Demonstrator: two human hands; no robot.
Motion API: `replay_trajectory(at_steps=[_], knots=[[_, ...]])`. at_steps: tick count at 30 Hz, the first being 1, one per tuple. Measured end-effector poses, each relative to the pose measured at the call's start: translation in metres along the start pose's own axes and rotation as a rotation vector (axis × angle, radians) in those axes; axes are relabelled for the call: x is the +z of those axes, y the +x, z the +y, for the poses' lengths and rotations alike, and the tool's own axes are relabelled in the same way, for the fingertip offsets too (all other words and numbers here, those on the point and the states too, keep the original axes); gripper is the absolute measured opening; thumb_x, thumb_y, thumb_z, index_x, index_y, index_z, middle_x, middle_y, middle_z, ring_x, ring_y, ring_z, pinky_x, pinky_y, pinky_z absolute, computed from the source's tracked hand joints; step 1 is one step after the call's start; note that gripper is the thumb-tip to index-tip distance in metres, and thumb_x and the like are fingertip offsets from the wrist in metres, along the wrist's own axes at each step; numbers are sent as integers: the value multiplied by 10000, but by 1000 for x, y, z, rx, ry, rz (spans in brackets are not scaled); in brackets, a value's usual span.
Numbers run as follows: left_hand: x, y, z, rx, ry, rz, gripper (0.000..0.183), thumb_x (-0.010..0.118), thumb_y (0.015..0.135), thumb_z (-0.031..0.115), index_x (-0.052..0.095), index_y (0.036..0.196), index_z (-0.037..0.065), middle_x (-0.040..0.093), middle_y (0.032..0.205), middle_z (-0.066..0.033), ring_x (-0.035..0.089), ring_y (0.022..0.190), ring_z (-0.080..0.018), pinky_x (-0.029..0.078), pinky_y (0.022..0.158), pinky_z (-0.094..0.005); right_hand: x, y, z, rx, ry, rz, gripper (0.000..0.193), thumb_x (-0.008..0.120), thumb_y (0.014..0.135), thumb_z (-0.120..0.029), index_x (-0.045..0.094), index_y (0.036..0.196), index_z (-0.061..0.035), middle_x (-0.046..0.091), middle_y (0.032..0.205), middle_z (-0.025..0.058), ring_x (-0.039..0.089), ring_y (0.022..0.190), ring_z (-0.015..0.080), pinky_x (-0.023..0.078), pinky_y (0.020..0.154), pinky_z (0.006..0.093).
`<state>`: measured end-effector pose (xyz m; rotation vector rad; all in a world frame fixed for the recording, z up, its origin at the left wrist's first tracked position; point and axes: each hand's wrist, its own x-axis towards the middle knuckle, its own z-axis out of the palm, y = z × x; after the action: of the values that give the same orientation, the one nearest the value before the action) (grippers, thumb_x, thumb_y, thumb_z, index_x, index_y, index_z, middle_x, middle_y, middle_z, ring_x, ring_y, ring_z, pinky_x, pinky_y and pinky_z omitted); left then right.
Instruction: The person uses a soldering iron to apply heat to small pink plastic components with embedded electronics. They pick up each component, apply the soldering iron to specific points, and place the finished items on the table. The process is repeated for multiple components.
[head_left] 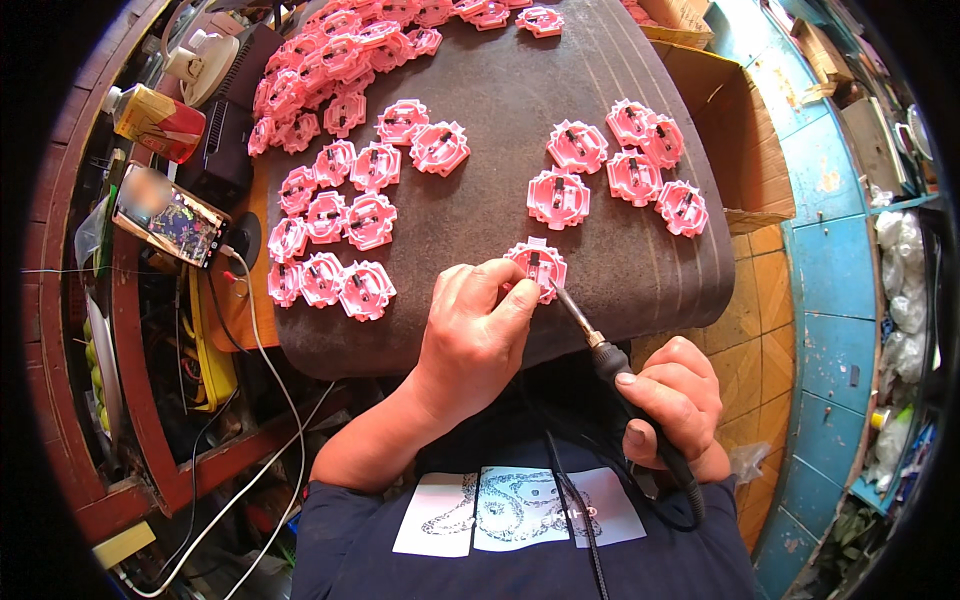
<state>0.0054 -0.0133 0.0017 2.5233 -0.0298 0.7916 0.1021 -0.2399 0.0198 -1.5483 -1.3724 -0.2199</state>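
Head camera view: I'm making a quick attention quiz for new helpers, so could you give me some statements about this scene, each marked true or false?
1. The right hand holds a soldering iron. True.
2. The left hand rests on the shirt. False: it is at a pink piece, close to the iron's tip.
3. The phone is right of the dark table. False: it is on the left.
4. A blue cabinet stands on the right. True.
5. All the pink pieces are heaped together. False: many lie outside the heap.
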Motion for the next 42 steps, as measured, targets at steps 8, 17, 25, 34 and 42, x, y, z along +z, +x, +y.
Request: replay_trajectory(at_steps=[8, 17, 25, 34, 42], knots=[[2, -2, -1, 5, -1, 14, 236, 754, 825, -13, 701, 1050, 34, 649, 1047, -101, 645, 904, -294, 498, 822, -426, 7, 2, 2, -14, -6, 10, 314, 731, 979, -235, 719, 1151, 29, 611, 741, 63, 542, 597, 222, 403, 538, 364], [3, -3, -2, 2, 3, 15, 233, 752, 831, -11, 705, 1055, 30, 653, 1055, -105, 643, 907, -298, 499, 827, -428, 8, 0, 1, -16, -3, 17, 303, 730, 976, -225, 724, 1142, 29, 601, 732, 57, 540, 596, 218, 400, 530, 360], [3, -3, -1, -9, 6, 12, 227, 746, 830, -12, 707, 1050, 30, 653, 1053, -104, 642, 913, -297, 499, 830, -428, 9, 0, 2, -29, -1, 21, 308, 728, 975, -227, 727, 1137, 35, 604, 731, 57, 542, 595, 215, 402, 529, 355], [4, -3, -1, 2, 5, 21, 236, 746, 829, -12, 707, 1058, 31, 653, 1058, -101, 642, 911, -291, 496, 825, -427, 6, -1, 0, -11, -11, 17, 324, 724, 985, -246, 718, 1149, 34, 615, 739, 68, 547, 597, 228, 421, 538, 363], [5, -5, -2, 5, 9, 27, 244, 747, 828, -13, 712, 1065, 33, 655, 1066, -99, 636, 887, -290, 494, 820, -422, 5, -1, 2, 17, -31, 77, 352, 759, 984, -260, 691, 1183, 23, 640, 773, 85, 570, 613, 242, 464, 557, 361]])
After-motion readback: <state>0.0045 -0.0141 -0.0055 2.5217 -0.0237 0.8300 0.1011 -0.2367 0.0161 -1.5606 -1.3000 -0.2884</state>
